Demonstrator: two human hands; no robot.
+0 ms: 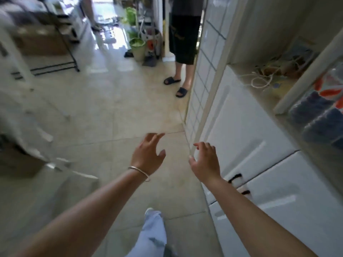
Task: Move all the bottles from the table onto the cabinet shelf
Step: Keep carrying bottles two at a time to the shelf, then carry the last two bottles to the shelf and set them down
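While blurred, white cabinet shelf [259, 84] — cluttered, cords

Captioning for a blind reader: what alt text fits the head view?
Both hands, left hand and right hand, reach forward empty with relaxed fingers over a tiled floor, beside a white cabinet. Another person in dark sandals stands ahead.

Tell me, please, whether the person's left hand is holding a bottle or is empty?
Empty: the left hand hangs over the floor, fingers spread, nothing in it.
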